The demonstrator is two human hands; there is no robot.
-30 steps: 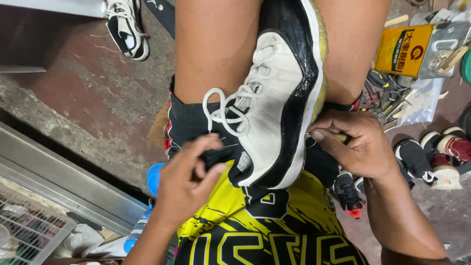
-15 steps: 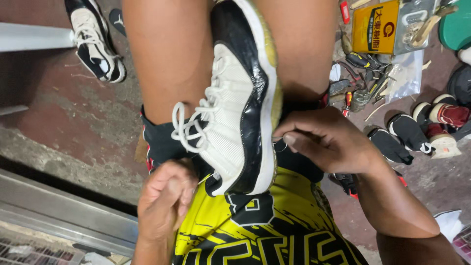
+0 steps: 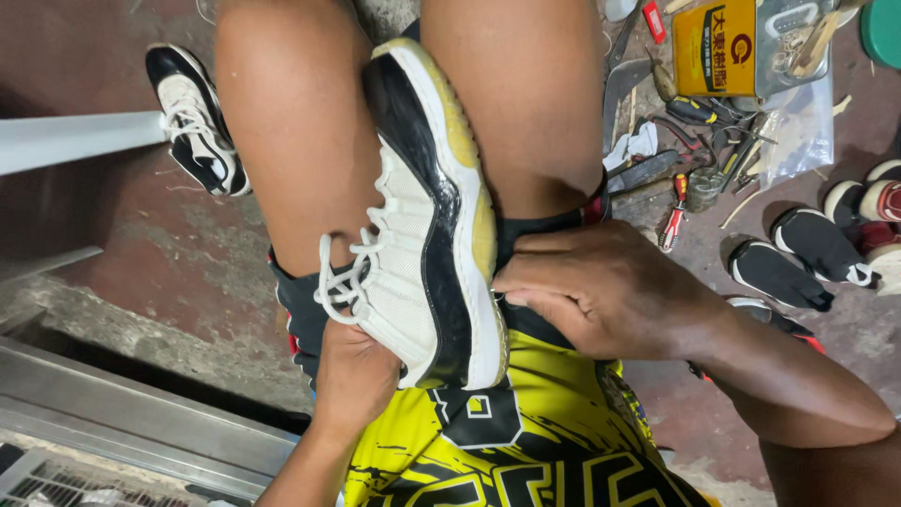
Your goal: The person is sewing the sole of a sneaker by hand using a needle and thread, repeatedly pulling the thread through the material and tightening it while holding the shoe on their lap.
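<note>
A black and white sneaker (image 3: pixel 427 216) with a yellowed sole lies on its side between my bare knees, toe away from me, white laces loose. My left hand (image 3: pixel 352 376) sits under its heel and collar, fingers tucked beneath the shoe, gripping it from below. My right hand (image 3: pixel 601 286) presses against the sole edge near the heel, fingers curled and pinched at the rim. Whether it holds a small tool there is hidden. I wear a yellow and black shirt (image 3: pixel 526 451).
The matching sneaker (image 3: pixel 197 131) lies on the red floor at upper left beside a white bar (image 3: pixel 75 141). A yellow tin (image 3: pixel 715 47), pliers and other hand tools (image 3: pixel 694 160), black insoles (image 3: pixel 798 258) and more shoes lie at right. A metal grate (image 3: pixel 113 422) borders lower left.
The view has shifted and drawn closer. My left hand slid from the laces down under the heel. The right hand stays at the sole edge.
</note>
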